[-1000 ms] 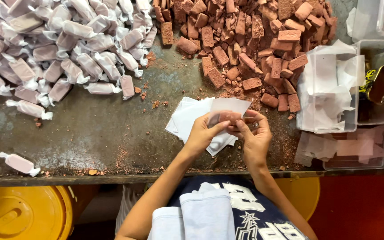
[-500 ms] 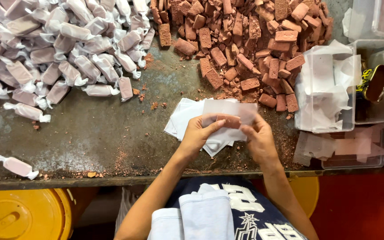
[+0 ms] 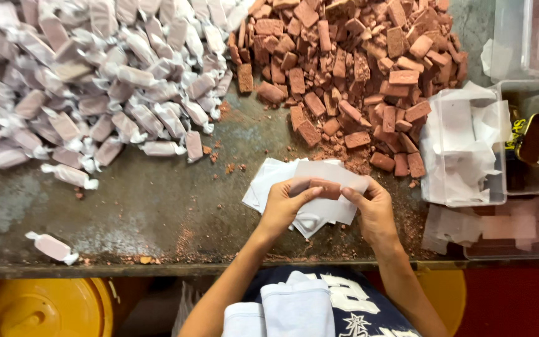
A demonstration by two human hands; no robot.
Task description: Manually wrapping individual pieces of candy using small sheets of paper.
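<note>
My left hand (image 3: 285,203) and my right hand (image 3: 372,209) together hold one brown candy block (image 3: 327,188) lying on a white translucent wrapper sheet (image 3: 319,175). Fingers of both hands pinch the sheet at the block's two ends. A small stack of more wrapper sheets (image 3: 266,187) lies on the table under my hands. A big pile of unwrapped brown blocks (image 3: 350,68) sits just beyond, at the upper middle. A heap of wrapped candies (image 3: 88,81) with twisted ends fills the upper left.
A clear plastic box of wrapper sheets (image 3: 463,150) stands at the right, with more clear containers (image 3: 531,137) beside it. One wrapped candy (image 3: 52,246) lies alone near the table's front edge (image 3: 126,268). A yellow bucket (image 3: 38,309) sits below left. Crumbs dot the worn table.
The wrapper has been spread and a brown block now shows on it between my fingers; my hands have shifted slightly right. The camera has moved a little.
</note>
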